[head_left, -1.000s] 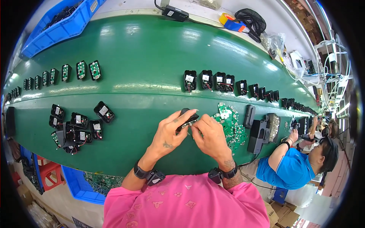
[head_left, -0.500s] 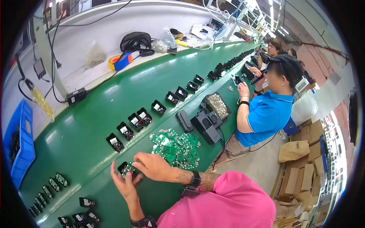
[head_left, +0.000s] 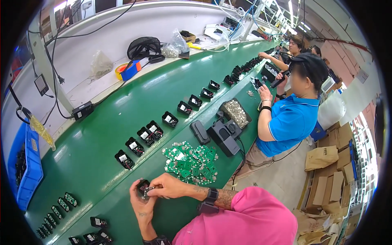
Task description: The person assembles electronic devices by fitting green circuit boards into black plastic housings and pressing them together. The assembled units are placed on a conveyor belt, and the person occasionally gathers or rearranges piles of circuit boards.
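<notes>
My left hand [head_left: 141,204] is closed around a small black plastic housing [head_left: 143,184], tilted with its open side up. My right hand [head_left: 170,186] pinches a small circuit board [head_left: 148,192] between thumb and fingers, right at the edge of that housing. Whether the board touches the inside is hidden by my fingers. To the right of my hands lies a heap of green circuit boards [head_left: 192,163]. A row of black housings [head_left: 124,159] with wires and white labels runs along the green bench beyond my hands.
More housings [head_left: 98,222] and a line of upright filled boards [head_left: 70,199] stand at left. A black device [head_left: 223,138] and a tray of metal parts [head_left: 236,113] sit at right, before a co-worker in a blue shirt [head_left: 288,118]. A blue bin [head_left: 30,171] leans far left.
My hands have shifted slightly right and down, and the circuit board now shows nearer the housing's lower edge. Farther along the bench, another person's arm has stretched out over the row.
</notes>
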### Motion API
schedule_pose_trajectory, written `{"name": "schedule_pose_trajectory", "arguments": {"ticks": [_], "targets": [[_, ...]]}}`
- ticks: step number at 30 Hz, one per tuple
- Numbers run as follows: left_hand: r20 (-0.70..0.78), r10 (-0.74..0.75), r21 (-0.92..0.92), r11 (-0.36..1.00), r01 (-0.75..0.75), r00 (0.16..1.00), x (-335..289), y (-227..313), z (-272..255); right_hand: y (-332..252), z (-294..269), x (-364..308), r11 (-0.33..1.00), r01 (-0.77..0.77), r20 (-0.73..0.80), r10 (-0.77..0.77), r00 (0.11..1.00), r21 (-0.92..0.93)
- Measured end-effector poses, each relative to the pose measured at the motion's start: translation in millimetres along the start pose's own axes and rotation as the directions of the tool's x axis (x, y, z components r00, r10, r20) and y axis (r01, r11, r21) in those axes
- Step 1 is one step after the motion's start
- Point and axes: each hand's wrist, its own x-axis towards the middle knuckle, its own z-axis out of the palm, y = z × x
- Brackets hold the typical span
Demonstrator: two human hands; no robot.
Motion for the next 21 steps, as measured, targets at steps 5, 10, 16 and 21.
{"name": "schedule_pose_trajectory", "arguments": {"ticks": [5, 10, 16, 21], "targets": [[0.129, -0.199, -0.020, 0.979, 0.203, 0.972, -4.5, 6.8, 7.6, 5.3, -11.8, 3.0, 0.995, -0.087, -0.118, 0.081, 0.990, -0.042], [-0.035, 0.024, 0.163, 0.987, -0.018, 0.999, -5.8, -15.3, 10.3, -11.7, -7.9, 5.2, 0.967, -0.225, -0.033, 0.223, 0.974, -0.115], [-0.239, 0.115, 0.198, 0.978, -0.067, 0.964, -5.4, -16.8, 12.9, -9.6, 3.7, 0.5, 0.961, 0.001, -0.011, -0.004, 1.000, -0.277], [-0.284, 0.140, 0.301, 0.952, -0.051, 0.949, -2.0, -0.6, 24.4, -11.3, 3.2, 2.3, 0.967, 0.072, -0.034, -0.082, 0.996, -0.245]]}}
